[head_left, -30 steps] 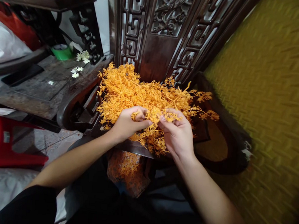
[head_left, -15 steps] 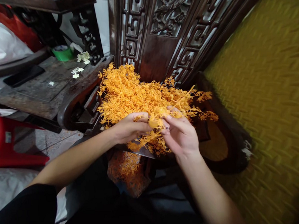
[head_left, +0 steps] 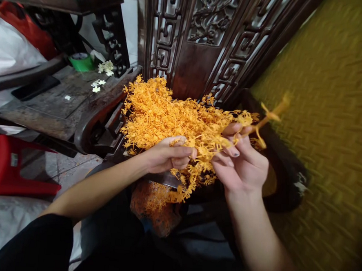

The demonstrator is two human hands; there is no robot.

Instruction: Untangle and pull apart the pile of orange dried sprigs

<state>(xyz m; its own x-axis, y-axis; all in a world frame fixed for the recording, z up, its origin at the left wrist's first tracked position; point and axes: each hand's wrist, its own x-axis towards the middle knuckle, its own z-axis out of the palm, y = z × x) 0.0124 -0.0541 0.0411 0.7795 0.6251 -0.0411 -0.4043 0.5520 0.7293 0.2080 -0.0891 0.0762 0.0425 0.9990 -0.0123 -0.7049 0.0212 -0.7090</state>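
While pinching orange sprigs [head_left: 182, 119], both hands' fingers [head_left: 233, 143].

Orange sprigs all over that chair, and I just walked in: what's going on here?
A person sits at a heap of orange plastic sprigs piled on a carved wooden chair. The left hand pinches a clump at the pile's near edge, while the right hand holds one sprig out to the right of the pile.

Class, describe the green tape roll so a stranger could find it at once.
Start at the dark wooden bench on the left. At its far end, beside small white flowers, lies the tape roll. It is the only green thing there.
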